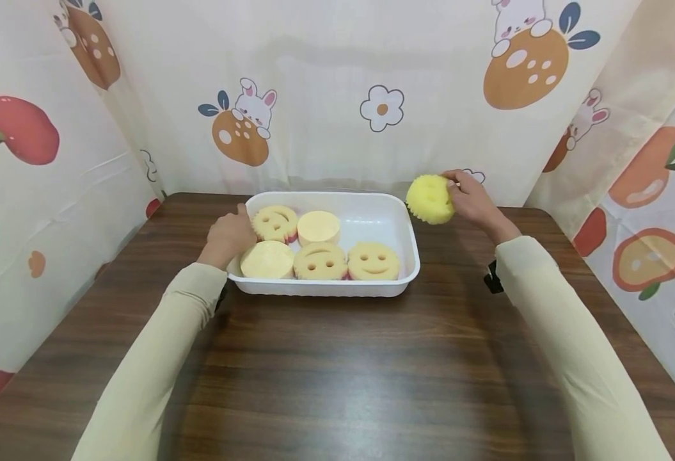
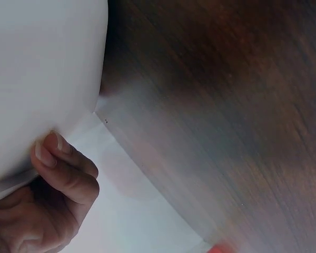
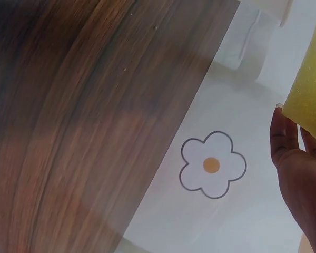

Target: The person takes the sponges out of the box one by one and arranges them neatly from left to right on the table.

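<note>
At the back of the table, a white plastic tray [image 1: 325,289] holds several round, pale yellow sponges. Some show smiley cutouts, like the smiley sponge [image 1: 373,261] at front right; others, like the plain sponge [image 1: 268,259] at front left, show a flat face. My left hand [image 1: 230,238] grips the tray's left rim, its fingers [image 2: 68,179] curled against the white wall in the left wrist view. Beyond the tray's right end, my right hand [image 1: 475,200] pinches a bright yellow scalloped sponge [image 1: 429,200] by its right edge, raised above the table.
The dark wood table [image 1: 337,371] stretches in front of the tray. A cream curtain [image 1: 325,96] printed with rabbits, fruit and flowers stands behind the table and along both sides. Inside the tray, the back right part of the floor [image 1: 372,227] shows bare.
</note>
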`<state>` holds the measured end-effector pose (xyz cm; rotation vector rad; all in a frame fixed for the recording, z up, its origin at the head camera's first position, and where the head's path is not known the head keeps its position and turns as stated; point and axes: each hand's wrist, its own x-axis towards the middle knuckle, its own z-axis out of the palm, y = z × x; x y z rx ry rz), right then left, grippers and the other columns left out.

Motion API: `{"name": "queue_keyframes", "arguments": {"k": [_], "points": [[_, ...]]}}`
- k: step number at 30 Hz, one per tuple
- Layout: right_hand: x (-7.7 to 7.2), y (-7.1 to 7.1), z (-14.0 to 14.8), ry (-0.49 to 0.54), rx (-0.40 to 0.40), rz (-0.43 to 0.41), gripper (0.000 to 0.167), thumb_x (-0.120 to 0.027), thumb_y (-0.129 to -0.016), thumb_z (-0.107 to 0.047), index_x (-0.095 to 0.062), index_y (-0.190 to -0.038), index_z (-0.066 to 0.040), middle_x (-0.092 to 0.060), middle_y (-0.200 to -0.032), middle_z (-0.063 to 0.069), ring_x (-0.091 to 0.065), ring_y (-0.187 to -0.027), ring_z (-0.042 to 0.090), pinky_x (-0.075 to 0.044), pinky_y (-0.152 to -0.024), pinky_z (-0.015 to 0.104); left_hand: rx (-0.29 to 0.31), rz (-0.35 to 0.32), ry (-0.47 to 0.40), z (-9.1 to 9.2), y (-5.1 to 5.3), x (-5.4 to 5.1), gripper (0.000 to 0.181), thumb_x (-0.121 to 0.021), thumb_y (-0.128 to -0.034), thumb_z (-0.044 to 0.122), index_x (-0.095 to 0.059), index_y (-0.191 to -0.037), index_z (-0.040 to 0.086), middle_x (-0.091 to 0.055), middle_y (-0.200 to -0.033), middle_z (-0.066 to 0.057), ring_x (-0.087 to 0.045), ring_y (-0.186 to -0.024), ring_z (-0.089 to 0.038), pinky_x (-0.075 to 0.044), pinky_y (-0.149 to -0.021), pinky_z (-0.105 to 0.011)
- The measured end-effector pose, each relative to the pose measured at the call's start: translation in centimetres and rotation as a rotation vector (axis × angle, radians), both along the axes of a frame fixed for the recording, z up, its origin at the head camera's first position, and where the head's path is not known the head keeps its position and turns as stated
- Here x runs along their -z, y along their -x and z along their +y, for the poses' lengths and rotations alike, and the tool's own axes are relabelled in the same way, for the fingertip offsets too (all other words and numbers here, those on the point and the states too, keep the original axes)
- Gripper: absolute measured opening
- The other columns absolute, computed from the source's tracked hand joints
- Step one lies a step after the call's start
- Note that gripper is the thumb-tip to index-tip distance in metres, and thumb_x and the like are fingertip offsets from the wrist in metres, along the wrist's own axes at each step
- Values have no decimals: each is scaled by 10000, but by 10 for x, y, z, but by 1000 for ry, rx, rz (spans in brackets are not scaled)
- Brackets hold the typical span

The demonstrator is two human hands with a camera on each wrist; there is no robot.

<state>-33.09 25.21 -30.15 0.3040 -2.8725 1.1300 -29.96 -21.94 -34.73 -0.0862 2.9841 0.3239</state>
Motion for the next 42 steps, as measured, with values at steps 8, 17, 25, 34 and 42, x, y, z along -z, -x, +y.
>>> {"name": "queue_keyframes", "arguments": {"k": [8, 17, 25, 34, 42], "points": [[5, -3, 9, -12, 0, -10, 539, -206, -1076, -308, -334, -1501, -2, -371, -1514, 251, -395, -1293, 383, -325, -1075, 571, 9, 7, 2, -2, 1, 1, 812, -524, -944, 319, -127, -1512, -104, -540, -1293, -368, -574, -1155, -506, -468, -966, -611], [8, -7, 15, -22, 9, -50, 560, -186, -1074, -337, -298, -1526, -24, -300, -1564, 250, -346, -1365, 404, -304, -1102, 587, 6, 17, 2, -3, 2, 3, 810, -527, -939, 321, -135, -1509, -100, -547, -1279, -368, -584, -1140, -502, -482, -945, -604], [15, -6, 18, -21, 21, -29, 525, -210, -1072, -287, -343, -1493, -3, -329, -1539, 265, -339, -1370, 399, -282, -1114, 572, 0, 13, 2, -4, 4, 4, 815, -526, -937, 314, -124, -1513, -100, -547, -1281, -362, -582, -1149, -497, -478, -959, -604], [18, -4, 17, -27, 13, -15, 515, -222, -1071, -252, -350, -1482, 30, -326, -1529, 293, -305, -1399, 416, -238, -1154, 576, 4, 28, 12, -3, 4, 4, 812, -537, -935, 304, -133, -1512, -100, -561, -1262, -362, -593, -1133, -500, -488, -940, -605], [25, -2, 19, -30, 1, -52, 532, -234, -1068, -246, -311, -1511, 38, -169, -1623, 289, -81, -1534, 427, -129, -1219, 598, 8, 26, 14, -3, 5, 6, 809, -547, -931, 321, -156, -1500, -103, -573, -1239, -360, -601, -1116, -501, -495, -923, -602]]}}
